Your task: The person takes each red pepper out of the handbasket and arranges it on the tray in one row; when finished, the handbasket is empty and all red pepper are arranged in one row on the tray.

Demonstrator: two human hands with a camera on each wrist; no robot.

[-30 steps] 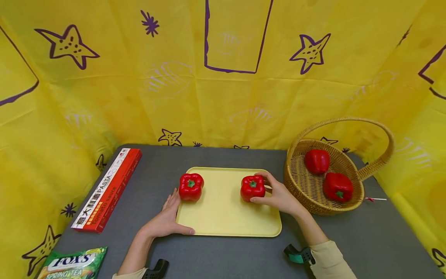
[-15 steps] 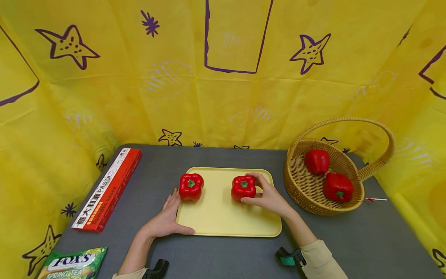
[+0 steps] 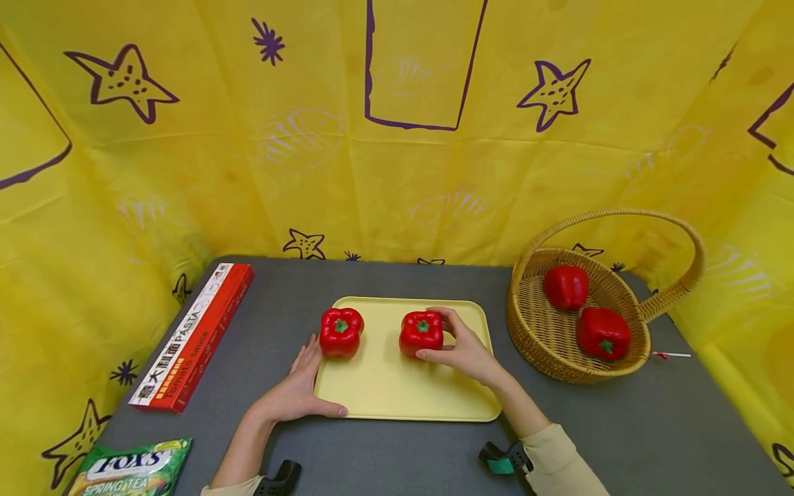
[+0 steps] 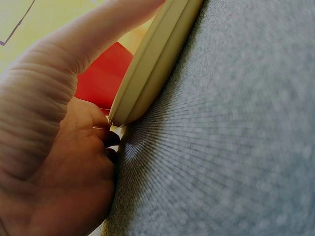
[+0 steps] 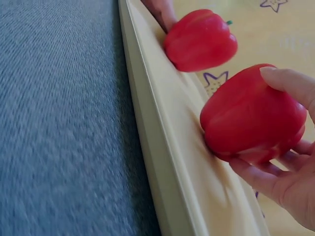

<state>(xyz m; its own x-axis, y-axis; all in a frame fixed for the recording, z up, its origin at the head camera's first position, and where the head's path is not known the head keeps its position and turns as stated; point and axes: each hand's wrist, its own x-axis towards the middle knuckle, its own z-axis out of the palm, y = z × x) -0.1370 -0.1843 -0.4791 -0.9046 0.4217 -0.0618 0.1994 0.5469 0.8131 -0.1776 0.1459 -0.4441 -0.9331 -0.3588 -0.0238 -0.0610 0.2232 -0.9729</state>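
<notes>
A pale yellow tray [image 3: 403,393] lies on the table, with one red bell pepper [image 3: 342,333] upright near its left edge. My right hand [image 3: 466,353] grips another red bell pepper [image 3: 421,334] by its right side, thumb at the front and fingers behind. In the right wrist view that pepper [image 5: 251,118] is at the tray surface; I cannot tell if it touches. My left hand [image 3: 291,394] rests at the tray's front left corner with thumb and fingers spread. The left wrist view shows the thumb [image 4: 93,32] along the tray's rim [image 4: 152,59].
A wicker basket [image 3: 527,344] with a tall handle stands to the right, holding two red bell peppers [image 3: 603,333]. A red and white pasta box [image 3: 192,337] lies at the left. A green FOX'S bag [image 3: 133,468] is at the front left, and a small white stick [image 3: 676,355] lies beside the basket.
My right hand has moved left over the tray with the bell pepper, closer to the other pepper. My left hand, the tray and the basket have stayed put.
</notes>
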